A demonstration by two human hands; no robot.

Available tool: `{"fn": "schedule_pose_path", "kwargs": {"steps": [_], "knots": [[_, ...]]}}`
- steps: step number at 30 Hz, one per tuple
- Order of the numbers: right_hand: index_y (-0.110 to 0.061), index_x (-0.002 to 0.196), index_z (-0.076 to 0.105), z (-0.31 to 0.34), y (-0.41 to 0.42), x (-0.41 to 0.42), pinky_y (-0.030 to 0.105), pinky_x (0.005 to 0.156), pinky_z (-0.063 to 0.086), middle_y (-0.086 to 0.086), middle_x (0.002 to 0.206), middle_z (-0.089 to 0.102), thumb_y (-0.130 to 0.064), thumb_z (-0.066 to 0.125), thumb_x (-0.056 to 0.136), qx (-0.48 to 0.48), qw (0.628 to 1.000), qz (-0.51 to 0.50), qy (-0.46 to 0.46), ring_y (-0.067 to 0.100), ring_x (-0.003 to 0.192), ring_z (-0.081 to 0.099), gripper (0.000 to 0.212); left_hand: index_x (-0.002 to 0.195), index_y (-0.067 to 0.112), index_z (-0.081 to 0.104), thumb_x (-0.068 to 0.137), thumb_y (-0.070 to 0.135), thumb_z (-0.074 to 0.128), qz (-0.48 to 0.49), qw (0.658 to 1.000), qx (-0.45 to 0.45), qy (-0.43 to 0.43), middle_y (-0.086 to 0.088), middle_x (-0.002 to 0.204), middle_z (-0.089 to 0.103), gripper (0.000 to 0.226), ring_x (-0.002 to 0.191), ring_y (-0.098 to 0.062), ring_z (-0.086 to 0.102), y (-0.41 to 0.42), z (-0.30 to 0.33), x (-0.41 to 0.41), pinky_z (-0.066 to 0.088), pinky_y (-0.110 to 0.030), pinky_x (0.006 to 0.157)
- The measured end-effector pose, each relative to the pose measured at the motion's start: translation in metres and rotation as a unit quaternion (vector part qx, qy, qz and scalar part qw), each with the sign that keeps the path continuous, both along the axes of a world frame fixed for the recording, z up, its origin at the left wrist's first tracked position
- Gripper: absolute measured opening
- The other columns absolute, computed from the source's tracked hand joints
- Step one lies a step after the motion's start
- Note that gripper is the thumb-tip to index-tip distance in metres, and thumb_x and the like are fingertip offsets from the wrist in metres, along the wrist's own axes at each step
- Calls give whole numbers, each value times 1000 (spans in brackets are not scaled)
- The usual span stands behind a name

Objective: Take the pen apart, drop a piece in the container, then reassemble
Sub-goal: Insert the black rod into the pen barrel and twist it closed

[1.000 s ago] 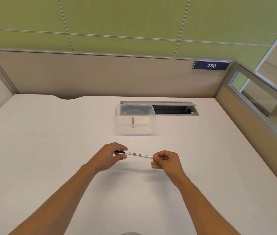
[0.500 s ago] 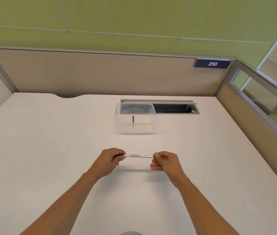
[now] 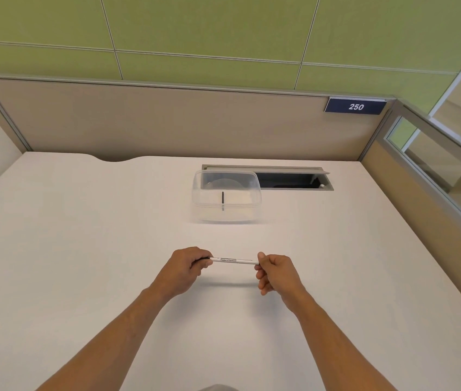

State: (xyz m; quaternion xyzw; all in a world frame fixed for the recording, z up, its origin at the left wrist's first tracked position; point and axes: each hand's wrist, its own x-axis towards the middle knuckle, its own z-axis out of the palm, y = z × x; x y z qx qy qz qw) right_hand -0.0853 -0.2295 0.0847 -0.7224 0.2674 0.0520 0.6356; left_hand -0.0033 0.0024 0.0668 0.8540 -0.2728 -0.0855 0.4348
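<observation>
A white pen (image 3: 235, 260) with small black print lies level between my two hands, a little above the white desk. My left hand (image 3: 185, 270) is closed around its dark left end, which is mostly hidden by the fingers. My right hand (image 3: 275, 273) pinches the right end between thumb and fingers. Beyond the hands stands a clear plastic container (image 3: 203, 206), open on top, with a short black pen piece (image 3: 222, 200) lying inside it.
A recessed cable slot (image 3: 294, 180) with a raised grey flap sits in the desk behind and right of the container. Beige partition walls (image 3: 167, 122) close the desk at the back and right; a plate reads 250 (image 3: 355, 106).
My left hand has closed further over the pen's dark end, and the pen has levelled out from a slight tilt. Both hands sit slightly lower in view.
</observation>
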Motion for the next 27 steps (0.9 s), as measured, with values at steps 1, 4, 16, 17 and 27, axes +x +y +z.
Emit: {"fn": "schedule_pose_path", "kwargs": {"steps": [1,4,16,17,27], "knots": [[-2,75,65,0,1,0,28,43,47,8,62,61,-34,54,99,-11,1000,-4,0,20,45,55,41,90,18,69,92,10,58,4,1000,-3,0,-2,76,64,13,61,-14,55,-1,0,-1,49,-31,66],[-4,70,63,0,3,-1,26,39,42,5,58,59,-35,53,99,-37,999,-12,10,17,41,50,43,91,16,69,91,9,59,14,1000,-11,-1,-3,77,65,12,61,-14,56,-1,-3,-3,49,-32,65],[-10,64,51,4,1,0,21,36,24,3,55,45,-34,48,100,-29,997,8,75,13,38,32,43,93,14,68,89,21,56,-11,995,-10,-94,12,72,57,15,66,-1,50,-1,-7,-6,41,-16,63],[-11,65,51,4,1,0,21,36,23,2,55,44,-34,48,99,-19,996,7,85,13,38,32,42,93,14,68,89,23,55,-13,995,-11,-95,12,72,57,15,66,-1,50,-1,-8,-6,40,-16,63],[-13,65,51,3,-1,-3,19,36,23,-3,52,44,-34,47,100,42,989,5,141,9,38,31,40,95,14,66,91,32,49,-30,993,-9,-115,10,78,59,26,70,3,49,-2,-11,-11,40,-12,67]]}}
